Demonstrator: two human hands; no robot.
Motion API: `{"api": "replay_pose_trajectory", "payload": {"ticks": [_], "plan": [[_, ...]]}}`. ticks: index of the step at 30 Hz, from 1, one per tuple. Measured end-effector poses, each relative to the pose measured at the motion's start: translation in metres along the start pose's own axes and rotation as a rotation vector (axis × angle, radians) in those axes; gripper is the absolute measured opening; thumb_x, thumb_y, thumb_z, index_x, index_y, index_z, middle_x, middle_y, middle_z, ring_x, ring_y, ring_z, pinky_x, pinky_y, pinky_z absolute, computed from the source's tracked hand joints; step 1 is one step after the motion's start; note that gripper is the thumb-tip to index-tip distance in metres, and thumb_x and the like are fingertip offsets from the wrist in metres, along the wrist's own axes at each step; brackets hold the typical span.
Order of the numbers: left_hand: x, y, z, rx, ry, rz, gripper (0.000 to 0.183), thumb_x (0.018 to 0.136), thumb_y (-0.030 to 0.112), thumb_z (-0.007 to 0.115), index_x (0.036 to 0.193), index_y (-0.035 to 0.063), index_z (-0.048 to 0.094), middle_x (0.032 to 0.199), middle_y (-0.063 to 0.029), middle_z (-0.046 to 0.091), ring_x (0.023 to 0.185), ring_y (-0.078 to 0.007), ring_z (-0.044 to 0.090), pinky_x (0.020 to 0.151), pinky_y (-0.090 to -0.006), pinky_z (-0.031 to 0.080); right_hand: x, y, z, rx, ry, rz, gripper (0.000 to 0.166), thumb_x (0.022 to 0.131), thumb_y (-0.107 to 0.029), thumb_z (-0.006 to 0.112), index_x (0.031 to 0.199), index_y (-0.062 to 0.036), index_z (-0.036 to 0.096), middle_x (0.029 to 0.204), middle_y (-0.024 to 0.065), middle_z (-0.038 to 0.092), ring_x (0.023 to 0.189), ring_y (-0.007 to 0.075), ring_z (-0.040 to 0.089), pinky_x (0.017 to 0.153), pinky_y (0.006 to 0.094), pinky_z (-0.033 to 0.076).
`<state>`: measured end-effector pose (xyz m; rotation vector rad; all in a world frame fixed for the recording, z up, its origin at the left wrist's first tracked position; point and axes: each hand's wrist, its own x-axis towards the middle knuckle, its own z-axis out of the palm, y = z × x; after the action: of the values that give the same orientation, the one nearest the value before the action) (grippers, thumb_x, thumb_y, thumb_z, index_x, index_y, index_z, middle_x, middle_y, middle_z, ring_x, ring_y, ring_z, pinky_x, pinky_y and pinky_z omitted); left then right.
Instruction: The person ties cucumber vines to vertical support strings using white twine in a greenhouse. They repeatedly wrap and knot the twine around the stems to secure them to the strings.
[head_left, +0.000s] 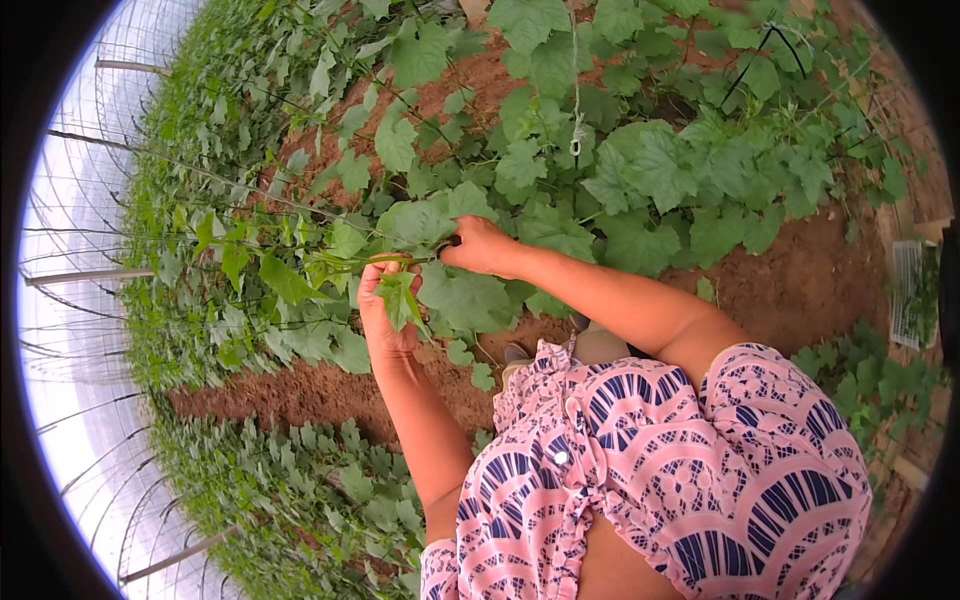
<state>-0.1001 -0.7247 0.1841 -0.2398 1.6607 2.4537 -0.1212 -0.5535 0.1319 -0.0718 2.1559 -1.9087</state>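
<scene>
My left hand holds the green stem of a climbing vine between thumb and fingers, and a bright young leaf hangs over the fingers. From that grip the vine's growing tip points left with fresh leaves. Just right of it, my right hand is pinched close to the same stem. A small dark item shows at its fingertips; the fingers hide most of it, so its kind cannot be told. Broad leaves lie below and around both hands.
A white twine hangs with a hook-like end above the foliage. A long line runs through the vines. Bare soil lies between the plant rows. At the far right stands a white plastic basket with greenery inside. Greenhouse film curves at left.
</scene>
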Motion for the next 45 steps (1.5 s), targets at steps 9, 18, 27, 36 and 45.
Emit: {"api": "replay_pose_trajectory", "payload": {"ticks": [9, 18, 27, 36, 45], "plan": [[0.003, 0.014, 0.002, 0.162, -0.06, 0.138, 0.02, 0.08, -0.003, 0.057, 0.098, 0.0039, 0.052, 0.086, -0.0029, 0.057, 0.074, -0.0135, 0.055, 0.068, -0.0267, 0.048, 0.001, -0.001, 0.004, -0.061, -0.027, -0.015, 0.023, 0.067, -0.015, 0.061, 0.077, 0.0059, 0.058, 0.064, 0.0131, 0.057, 0.059, 0.0191, 0.051, 0.058, 0.0355, 0.042], [-0.012, -0.029, 0.029, 0.391, 0.04, 0.31, 0.04, 0.082, 0.018, 0.063, 0.118, 0.0061, 0.05, 0.105, -0.0025, 0.054, 0.092, -0.0125, 0.05, 0.078, -0.0282, 0.042, 0.005, 0.004, 0.003, 0.016, 0.085, 0.021, 0.024, 0.066, -0.019, 0.06, 0.072, 0.0044, 0.061, 0.065, 0.0179, 0.059, 0.063, 0.0288, 0.058, 0.06, 0.039, 0.044], [-0.008, -0.029, 0.032, 0.315, 0.199, 0.308, 0.023, 0.089, 0.021, 0.057, 0.108, 0.011, 0.05, 0.107, -0.0034, 0.058, 0.099, -0.0137, 0.056, 0.077, -0.0259, 0.046, 0.005, 0.011, 0.01, 0.274, 0.041, 0.068, 0.024, 0.076, -0.018, 0.054, 0.086, 0.0023, 0.061, 0.064, 0.0079, 0.057, 0.058, 0.0163, 0.051, 0.055, 0.0336, 0.041], [-0.004, -0.024, 0.015, 0.162, 0.288, 0.362, 0.02, 0.09, 0.022, 0.055, 0.106, 0.0122, 0.049, 0.108, -0.0044, 0.057, 0.103, -0.0179, 0.055, 0.086, -0.0314, 0.045, -0.003, 0.047, 0.004, -0.039, 0.105, -0.107, 0.06, 0.08, -0.028, 0.064, 0.126, 0.0014, 0.041, 0.107, 0.0122, 0.054, 0.095, 0.0198, 0.057, 0.081, 0.0313, 0.046], [-0.014, -0.03, 0.009, 0.05, 0.314, 0.282, 0.022, 0.087, 0.026, 0.059, 0.103, 0.0154, 0.047, 0.111, -0.0027, 0.054, 0.108, -0.0224, 0.048, 0.093, -0.0519, 0.032, -0.061, 0.053, 0.078, -0.409, -0.08, -0.508, 0.052, 0.077, -0.02, 0.059, 0.125, -0.0088, 0.044, 0.123, 0.016, 0.042, 0.118, 0.0361, 0.038, 0.098, 0.043, 0.035]]}}
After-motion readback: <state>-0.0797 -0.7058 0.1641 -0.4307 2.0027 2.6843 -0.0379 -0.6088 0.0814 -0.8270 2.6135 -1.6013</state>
